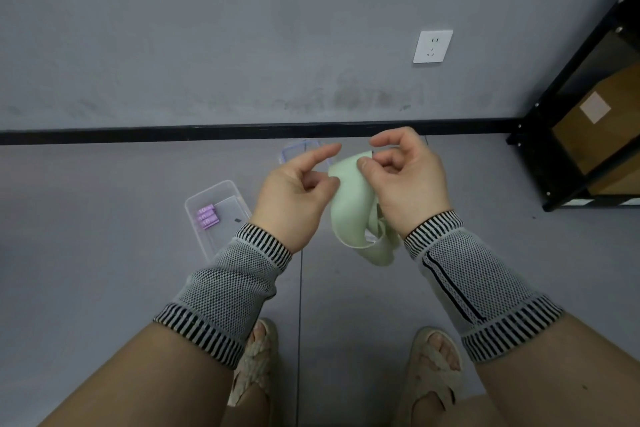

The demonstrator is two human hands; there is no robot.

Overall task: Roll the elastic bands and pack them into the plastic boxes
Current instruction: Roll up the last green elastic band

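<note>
While our right hand (403,180) pinches the top edge of the pale green elastic band (353,204) with curled fingers, our left hand (294,191) touches its left side, forefinger straight; whether that hand grips it we cannot tell. The band's loop hangs between our wrists. Left of our left wrist lies a clear plastic box (214,208) holding purple rolls (206,217), partly hidden by the sleeve (235,274). Beyond our fingers a clear lid (294,149) shows, mostly covered.

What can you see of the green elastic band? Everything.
The green elastic band is a wide, pale green strip, matte and stretchy-looking, unrolled. Its upper end is pinched in the right hand; the left hand touches its left edge with fingers loosely curled. The rest hangs between the wrists in a slack, twisted loop above the floor, lower folds partly hidden.
</note>
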